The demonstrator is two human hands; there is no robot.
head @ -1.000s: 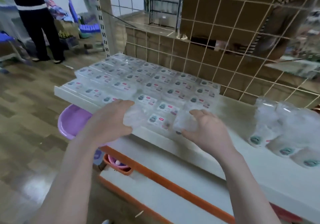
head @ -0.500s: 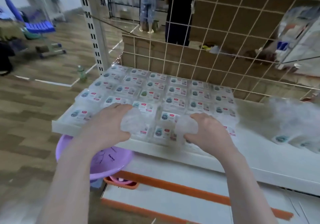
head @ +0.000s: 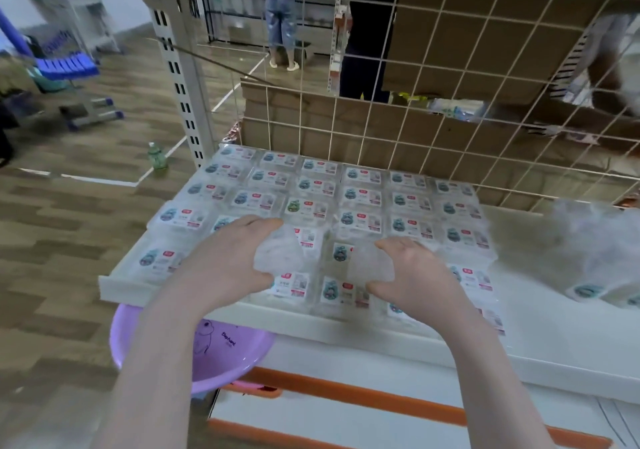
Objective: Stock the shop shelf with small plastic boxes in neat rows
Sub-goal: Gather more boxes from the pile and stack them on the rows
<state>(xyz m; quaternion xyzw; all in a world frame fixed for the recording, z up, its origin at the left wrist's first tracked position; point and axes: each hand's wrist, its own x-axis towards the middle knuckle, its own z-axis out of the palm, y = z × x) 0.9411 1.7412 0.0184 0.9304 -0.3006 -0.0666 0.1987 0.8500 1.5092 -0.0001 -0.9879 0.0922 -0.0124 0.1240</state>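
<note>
- Head view: I see my left hand point(head: 230, 259) curled round a clear plastic box point(head: 278, 256), thumb at its near edge and fingers over its far edge
- My right hand point(head: 414, 273) grips a second clear box point(head: 369, 263) the same way
- Both boxes sit above the near rows of labelled boxes point(head: 360, 195) filling the left part of the white shelf point(head: 571, 337)
- To the right of the rows lies a blurred loose heap of boxes point(head: 595, 258)
- A purple basin point(head: 221, 358) sits under the shelf's near left edge
</note>
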